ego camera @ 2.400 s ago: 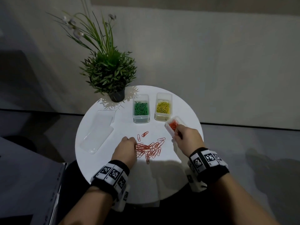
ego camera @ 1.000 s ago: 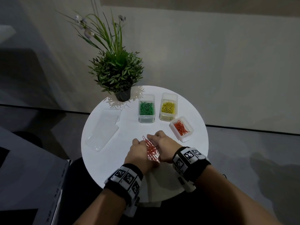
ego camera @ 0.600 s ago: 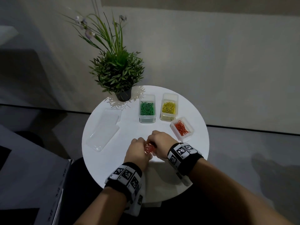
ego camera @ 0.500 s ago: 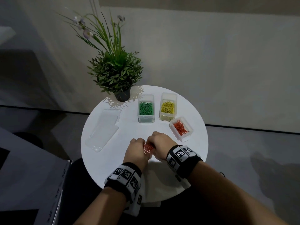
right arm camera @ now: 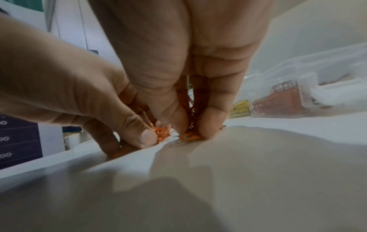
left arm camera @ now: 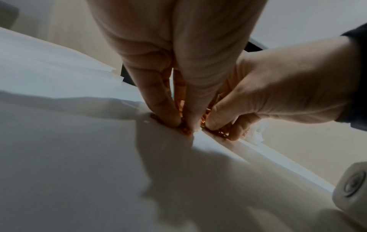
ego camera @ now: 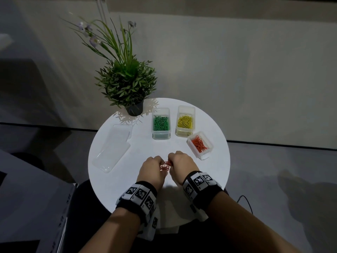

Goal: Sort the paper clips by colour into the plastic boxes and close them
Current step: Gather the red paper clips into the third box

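Orange paper clips [ego camera: 165,165] bunched between both hands on the white round counter [ego camera: 113,190].

The clips are thin, glossy wire loops tangled into a small heap near the counter's front middle; the left hand [ego camera: 152,170] and right hand [ego camera: 180,166] meet over it, fingertips curled down and pinching the heap from either side, thumbs pressed close. How many clips each holds is hard to tell, as fingers hide most. Behind stand three open clear plastic boxes: a green-filled box [ego camera: 160,126], a yellow-filled box [ego camera: 185,123] and an orange-filled box [ego camera: 200,144]. Clear lids [ego camera: 113,150] lie to the left, beside a potted plant [ego camera: 127,84]. Square black-and-white coded markers ring both wristbands [ego camera: 199,181]; no readable words appear.
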Motion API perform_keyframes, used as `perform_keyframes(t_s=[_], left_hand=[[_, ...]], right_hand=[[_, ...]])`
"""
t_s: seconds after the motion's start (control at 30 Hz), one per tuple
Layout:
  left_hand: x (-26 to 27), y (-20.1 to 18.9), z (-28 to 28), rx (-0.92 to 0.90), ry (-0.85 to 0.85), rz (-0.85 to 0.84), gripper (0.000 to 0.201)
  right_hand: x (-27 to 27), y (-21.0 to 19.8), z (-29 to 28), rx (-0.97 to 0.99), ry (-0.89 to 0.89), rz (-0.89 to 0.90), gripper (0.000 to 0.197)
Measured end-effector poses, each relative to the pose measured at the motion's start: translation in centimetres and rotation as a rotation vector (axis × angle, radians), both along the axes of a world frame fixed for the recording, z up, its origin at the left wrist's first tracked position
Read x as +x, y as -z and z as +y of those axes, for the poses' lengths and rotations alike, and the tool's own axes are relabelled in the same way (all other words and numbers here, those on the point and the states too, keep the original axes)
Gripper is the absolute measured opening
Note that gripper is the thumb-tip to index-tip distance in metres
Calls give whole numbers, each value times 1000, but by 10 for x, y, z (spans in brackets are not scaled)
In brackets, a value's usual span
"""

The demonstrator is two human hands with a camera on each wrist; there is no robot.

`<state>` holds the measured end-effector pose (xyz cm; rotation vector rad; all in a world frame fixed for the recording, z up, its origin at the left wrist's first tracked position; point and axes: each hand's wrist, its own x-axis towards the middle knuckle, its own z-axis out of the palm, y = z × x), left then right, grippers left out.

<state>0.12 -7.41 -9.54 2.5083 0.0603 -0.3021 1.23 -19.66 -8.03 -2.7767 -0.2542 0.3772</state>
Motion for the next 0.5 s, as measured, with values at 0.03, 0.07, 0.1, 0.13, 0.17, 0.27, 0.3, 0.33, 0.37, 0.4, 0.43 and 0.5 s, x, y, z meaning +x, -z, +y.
perform_keyframes(t_s=[0.03, 0.07, 0.1, 0.13, 0.17, 0.27, 0.3, 0.33, 0.37, 0.4, 0.43, 0.5], left_hand=[[1, 0, 0, -1, 4, 7, 12], [2, 0, 0, 2, 10, 10, 8], [2, -1, 0, 11, 19, 13, 5], [3, -1, -1, 26, 29, 17, 4], [3, -2, -1, 43, 39, 19, 5], [5, -1, -1, 93, 77, 24, 9], [5, -1, -2, 116, 93, 28, 12], [5, -1, -2, 140, 109, 29, 14], [5, -1, -2, 164, 126, 30, 16], [5, -1, -2, 184, 141, 27, 16], [6, 0, -2, 198, 155, 27, 16], [6, -1, -1, 209, 180, 28, 14]], right_hand=[[0, -1, -2, 17, 16, -2, 21], [0, -1, -4, 39, 32, -4, 21], [-1, -1, -5, 66, 51, 2, 22], [-1, -2, -6, 101, 74, -1, 23], [-2, -2, -8, 138, 105, 4, 23], [-1, -6, -15, 299, 231, 28, 18], [0, -9, -19, 364, 267, 23, 16], [3, -13, -22, 402, 289, 9, 13], [6, -18, -26, 418, 296, -19, 12], [9, -25, -32, 443, 315, -41, 12], [15, -31, -38, 494, 357, -55, 12], [27, -42, -56, 577, 472, -96, 12]])
